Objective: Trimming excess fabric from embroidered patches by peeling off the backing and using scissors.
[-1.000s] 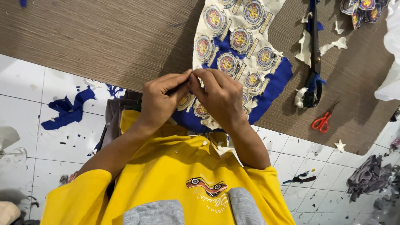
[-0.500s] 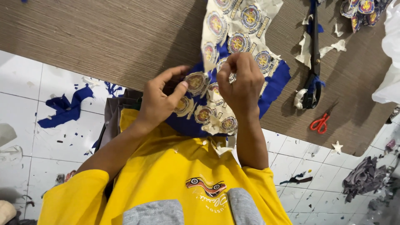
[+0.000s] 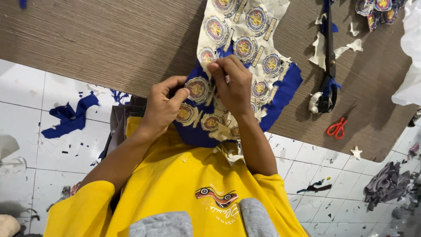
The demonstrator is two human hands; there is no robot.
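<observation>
Both hands have shifted right, pinching the blue badge-covered cloth.

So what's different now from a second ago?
The hands have parted: the left hand holds one round badge, the right hand pinches the cream backing beside it, which has lifted off the blue cloth. Both scissors stayed put on the table.

Single head-worn view, looking steeply down, close over the hands, table edge, tiled floor
</observation>
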